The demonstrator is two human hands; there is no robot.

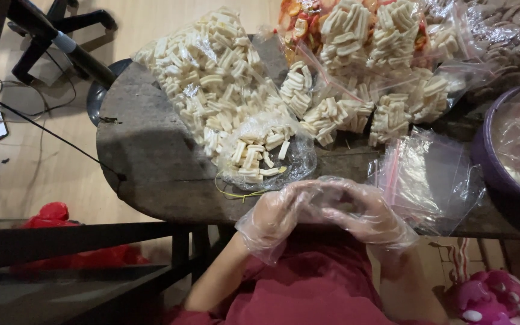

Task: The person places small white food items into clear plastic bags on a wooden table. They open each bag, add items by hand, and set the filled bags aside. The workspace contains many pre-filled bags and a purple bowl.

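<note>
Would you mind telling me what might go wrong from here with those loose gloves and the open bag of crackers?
1. The loose plastic gloves on the left hand and right hand look baggy; they might slip or snag.
2. The big open bag of crackers lies on its side with its mouth near the table edge, so pieces could spill off.

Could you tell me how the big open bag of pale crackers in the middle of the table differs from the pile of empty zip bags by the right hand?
The big open bag bulges with pale cracker pieces, mouth gaping toward the hands; the empty zip bags lie flat, stacked and unfilled. The open bag is much larger than any zip bag. It lies nearer the left hand; the zip bags lie beside the right hand. Both are clear plastic on the wooden table.
</note>
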